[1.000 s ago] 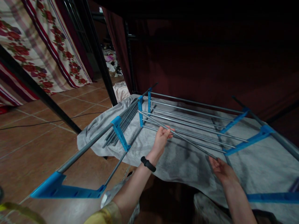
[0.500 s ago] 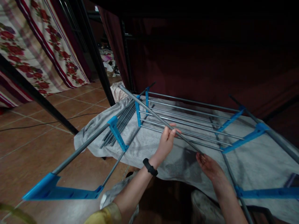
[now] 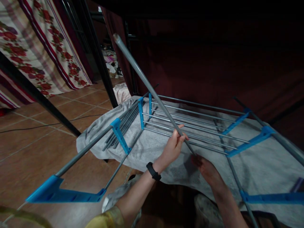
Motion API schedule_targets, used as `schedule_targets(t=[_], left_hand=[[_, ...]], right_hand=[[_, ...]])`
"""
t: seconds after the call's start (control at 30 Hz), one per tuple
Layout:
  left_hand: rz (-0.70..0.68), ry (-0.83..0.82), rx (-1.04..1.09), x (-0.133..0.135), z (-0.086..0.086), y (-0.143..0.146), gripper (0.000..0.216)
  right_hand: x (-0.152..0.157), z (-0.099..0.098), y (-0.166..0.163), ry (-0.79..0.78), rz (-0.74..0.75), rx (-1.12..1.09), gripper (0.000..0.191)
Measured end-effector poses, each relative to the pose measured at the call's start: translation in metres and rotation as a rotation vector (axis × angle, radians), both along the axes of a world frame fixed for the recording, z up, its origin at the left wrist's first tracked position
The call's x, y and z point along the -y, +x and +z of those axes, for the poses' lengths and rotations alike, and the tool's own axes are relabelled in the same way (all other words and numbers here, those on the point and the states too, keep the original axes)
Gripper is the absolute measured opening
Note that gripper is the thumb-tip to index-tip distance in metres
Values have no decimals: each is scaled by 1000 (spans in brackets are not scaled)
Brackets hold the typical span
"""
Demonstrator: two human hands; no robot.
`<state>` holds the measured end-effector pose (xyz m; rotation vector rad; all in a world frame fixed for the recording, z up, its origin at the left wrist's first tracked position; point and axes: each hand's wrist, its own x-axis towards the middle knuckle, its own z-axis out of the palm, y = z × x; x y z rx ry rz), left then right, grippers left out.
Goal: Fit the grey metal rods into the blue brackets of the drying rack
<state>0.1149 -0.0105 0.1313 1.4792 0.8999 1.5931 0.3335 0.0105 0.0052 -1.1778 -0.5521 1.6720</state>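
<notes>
Grey rod [image 3: 152, 91] held tilted above drying rack [image 3: 190, 122].
Left hand [image 3: 174, 145] pinches mid-shaft, right hand [image 3: 205, 166] closes round lower end; two-point grip evidently steadies its length.

The long grey rod [image 3: 152, 90], a thin straight metal tube, slants steeply from its raised far-left end down to its near-right end, gripped partway along by the left hand [image 3: 174, 145] and at its low end by the right hand [image 3: 206, 166].
</notes>
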Motion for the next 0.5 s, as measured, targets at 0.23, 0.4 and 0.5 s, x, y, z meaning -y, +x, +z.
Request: schedule_targets(t=[0.23,0.4,0.5], left_hand=[[98,107,-162,1,19,-27,49],[133,241,-389,1,23,-35,43],[121,271,-582,0,17,-35,42]], right_hand=[[-1,3,5,31,-14,28,28],[-4,0,13,38,-10,86,34],[-4,-1,15,43,-5,110,33]])
